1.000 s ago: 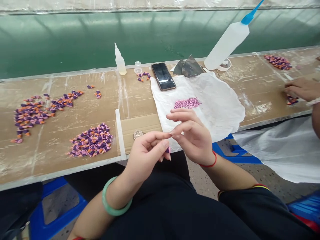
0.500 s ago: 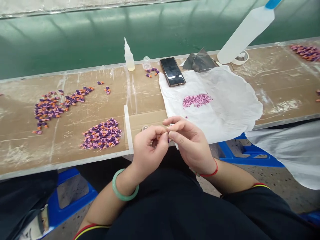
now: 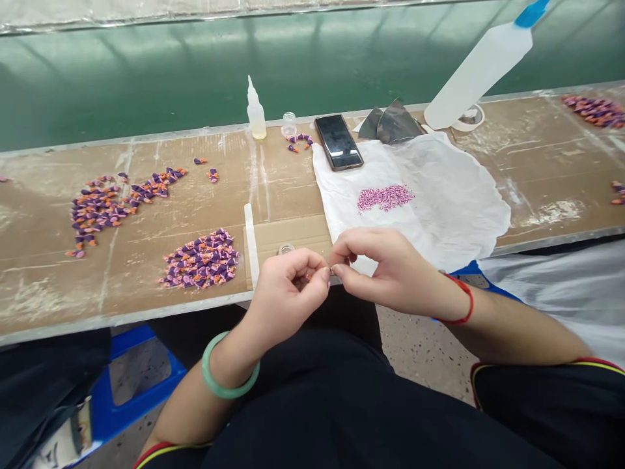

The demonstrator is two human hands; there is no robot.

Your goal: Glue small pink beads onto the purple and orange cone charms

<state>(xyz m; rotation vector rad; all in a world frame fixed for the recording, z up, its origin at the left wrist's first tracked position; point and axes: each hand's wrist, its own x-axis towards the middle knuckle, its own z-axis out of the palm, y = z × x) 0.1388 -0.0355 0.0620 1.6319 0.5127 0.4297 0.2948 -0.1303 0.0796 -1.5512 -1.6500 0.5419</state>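
Over the table's front edge, the fingertips of both hands meet. My left hand point(image 3: 293, 286) is closed, thumb against bent forefinger, around a small coloured clay-like piece mostly hidden by the fingers; orange and purple bits peek out. My right hand point(image 3: 390, 270) pinches at the same spot with thumb and forefinger, and whatever is between those tips is too small to make out. Just behind the hands, a small round clear cup point(image 3: 286, 249) sits on a cardboard piece point(image 3: 273, 231). Left of it lies a pile of small purple, pink and orange pieces point(image 3: 202, 260).
A white cloth point(image 3: 454, 195) carries tiny pink bits point(image 3: 385, 197) and a phone point(image 3: 338, 142). Behind stand a dropper bottle point(image 3: 256, 117), a clear cap point(image 3: 289, 124) and a large tilted white bottle point(image 3: 478, 78) by a tape roll point(image 3: 472, 118). More coloured pieces point(image 3: 97, 208) lie left.
My right hand has turned flatter, its wrist and forearm swinging out to the right. My left hand stays nearly in place, its wrist slightly farther left.
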